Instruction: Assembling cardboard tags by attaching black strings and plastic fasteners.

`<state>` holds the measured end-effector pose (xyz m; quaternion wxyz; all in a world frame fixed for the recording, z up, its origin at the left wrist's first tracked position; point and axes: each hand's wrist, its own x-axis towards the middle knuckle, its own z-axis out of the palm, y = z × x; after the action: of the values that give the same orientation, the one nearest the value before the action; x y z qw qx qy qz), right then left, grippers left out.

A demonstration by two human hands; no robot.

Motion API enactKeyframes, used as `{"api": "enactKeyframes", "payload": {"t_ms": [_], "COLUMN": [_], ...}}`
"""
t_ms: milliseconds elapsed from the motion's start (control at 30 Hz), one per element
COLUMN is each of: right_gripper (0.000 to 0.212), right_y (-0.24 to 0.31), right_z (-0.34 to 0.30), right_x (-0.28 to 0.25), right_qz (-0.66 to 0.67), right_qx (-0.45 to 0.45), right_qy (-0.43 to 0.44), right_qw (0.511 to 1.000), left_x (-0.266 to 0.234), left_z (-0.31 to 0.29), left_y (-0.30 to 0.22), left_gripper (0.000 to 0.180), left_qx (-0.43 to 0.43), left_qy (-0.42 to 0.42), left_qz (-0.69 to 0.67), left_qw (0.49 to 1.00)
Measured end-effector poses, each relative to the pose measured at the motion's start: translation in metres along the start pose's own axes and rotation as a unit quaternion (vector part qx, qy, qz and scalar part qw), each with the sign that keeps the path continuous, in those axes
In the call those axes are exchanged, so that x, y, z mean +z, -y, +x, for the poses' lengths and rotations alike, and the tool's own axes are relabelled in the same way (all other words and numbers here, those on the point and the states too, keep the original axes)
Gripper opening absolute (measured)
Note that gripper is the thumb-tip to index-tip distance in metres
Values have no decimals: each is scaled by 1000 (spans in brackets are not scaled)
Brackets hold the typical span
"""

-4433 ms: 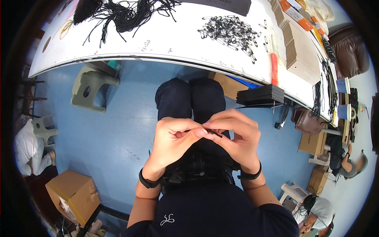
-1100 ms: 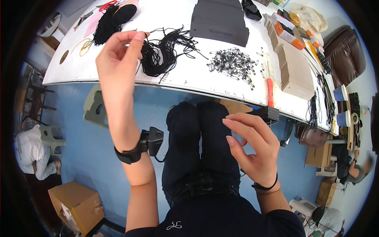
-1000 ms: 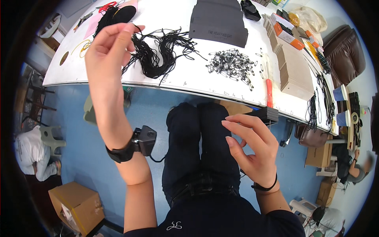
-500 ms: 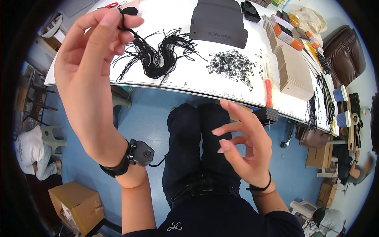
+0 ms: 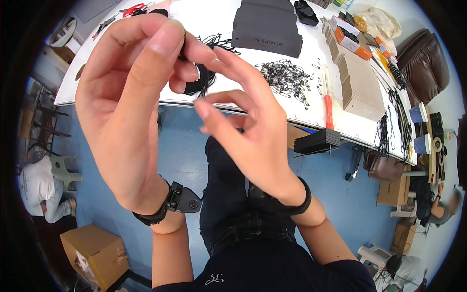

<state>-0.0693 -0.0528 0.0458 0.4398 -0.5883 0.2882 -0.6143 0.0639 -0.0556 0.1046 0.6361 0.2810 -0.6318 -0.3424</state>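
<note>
My left hand (image 5: pixel 131 97) is raised over the table's near edge, thumb and forefinger pinched on a black cord (image 5: pixel 183 52) that mostly hides behind the fingers. My right hand (image 5: pixel 250 129) reaches toward it with fingers apart and nothing seen in them; its forefinger tip is close to the left fingertips, and I cannot tell whether they touch. Behind both hands lies a bundle of black cords (image 5: pixel 206 80), partly covered. To its right sits a heap of black safety pins (image 5: pixel 287 78).
Black printed cards (image 5: pixel 267 29) lie at the back of the white table. A red-handled tool (image 5: pixel 329 112) and stacked beige cards (image 5: pixel 362 90) are on the right, with an orange-and-white box (image 5: pixel 350 36) beyond. Red-handled scissors (image 5: pixel 135 9) lie far left. Other people sit at both sides.
My right hand has moved up and left from above my lap toward my left hand. The left hand has shifted slightly right, still pinching the cord.
</note>
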Motion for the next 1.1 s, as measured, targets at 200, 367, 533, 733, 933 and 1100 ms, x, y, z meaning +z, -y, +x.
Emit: {"api": "enactKeyframes", "payload": {"t_ms": [200, 367, 533, 733, 933, 1100], "right_gripper": [25, 14, 15, 17, 18, 18], "right_y": [-10, -12, -8, 13, 27, 17], "right_z": [10, 14, 20, 10, -15, -38], "right_x": [-7, -7, -15, -20, -35, -50], "right_qz": [1, 1, 78, 100, 119, 122], "right_qx": [21, -17, 15, 47, 45, -6], "right_qy": [-7, -28, -68, -59, -34, -7], "right_qw": [1000, 999, 994, 992, 991, 993], "left_x": [-1, -16, -10, -5, 0, 20], "left_z": [1, 4, 4, -15, -51, -95], "left_y": [15, 14, 16, 13, 17, 33], "left_gripper": [16, 16, 15, 14, 17, 25], "left_qx": [-17, 19, -15, -41, -117, -264], "left_qy": [-3, -35, -48, -63, -135, -27], "left_qz": [-32, -28, -17, -36, -35, -127], "left_qw": [999, 999, 999, 997, 983, 956]}}
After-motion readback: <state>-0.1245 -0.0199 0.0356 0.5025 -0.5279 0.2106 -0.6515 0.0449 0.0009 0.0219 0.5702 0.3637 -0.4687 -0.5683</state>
